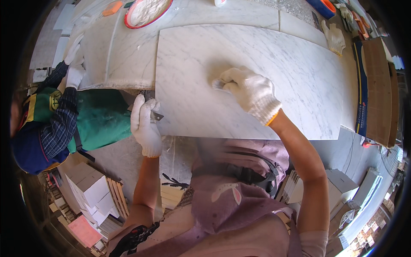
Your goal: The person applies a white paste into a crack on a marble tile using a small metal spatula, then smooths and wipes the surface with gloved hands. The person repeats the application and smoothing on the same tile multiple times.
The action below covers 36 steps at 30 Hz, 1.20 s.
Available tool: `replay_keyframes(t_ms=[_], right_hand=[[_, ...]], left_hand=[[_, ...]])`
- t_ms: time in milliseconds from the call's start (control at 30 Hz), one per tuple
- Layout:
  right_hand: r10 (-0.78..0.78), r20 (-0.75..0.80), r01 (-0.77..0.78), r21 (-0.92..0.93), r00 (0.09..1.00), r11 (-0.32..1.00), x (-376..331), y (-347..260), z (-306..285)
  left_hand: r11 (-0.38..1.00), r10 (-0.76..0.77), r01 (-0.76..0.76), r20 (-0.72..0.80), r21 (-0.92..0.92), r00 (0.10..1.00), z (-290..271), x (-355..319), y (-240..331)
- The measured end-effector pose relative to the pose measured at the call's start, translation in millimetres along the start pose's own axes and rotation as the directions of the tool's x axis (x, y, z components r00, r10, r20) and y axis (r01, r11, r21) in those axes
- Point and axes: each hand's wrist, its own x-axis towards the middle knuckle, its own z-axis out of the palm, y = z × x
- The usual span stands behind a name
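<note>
A white marble slab, veined in grey, lies in front of me, its near edge close to my body. My right hand, in a white knitted glove with an orange cuff, is closed over the slab's middle, its knuckles up. Whatever its fingers hold, if anything, is hidden. At the slab's left edge, my left hand, gloved too, is closed around a scraper. The scraper's grey metal blade pokes out on the right of the fingers, beside the slab; its handle is hidden.
Further marble slabs lie behind and left, bearing a red-rimmed bowl of white paste. At left a co-worker in a green apron rests gloved hands on them. A loose glove and a cardboard box sit right.
</note>
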Motion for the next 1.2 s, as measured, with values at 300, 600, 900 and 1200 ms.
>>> replay_keyframes(t_ms=[300,600,900,1200], right_hand=[[-0.232,-0.196,0.186,-0.227,0.953,0.956,21,10,1],[-0.057,-0.127,0.029,-0.219,0.990,0.975,22,-10,-4],[0.187,0.141,-0.229,0.415,0.972,0.880,12,-18,2],[-0.013,0.118,0.047,-0.292,0.993,0.955,72,-49,2]], left_hand=[[0.997,-0.074,0.075,-0.076,0.010,0.994,12,-2,6],[0.999,-0.015,0.015,-0.019,0.042,1.000,7,-3,3],[0.998,0.025,-0.024,-0.028,0.053,0.999,8,0,1],[0.998,0.000,0.002,-0.033,0.068,0.999,14,-3,8]])
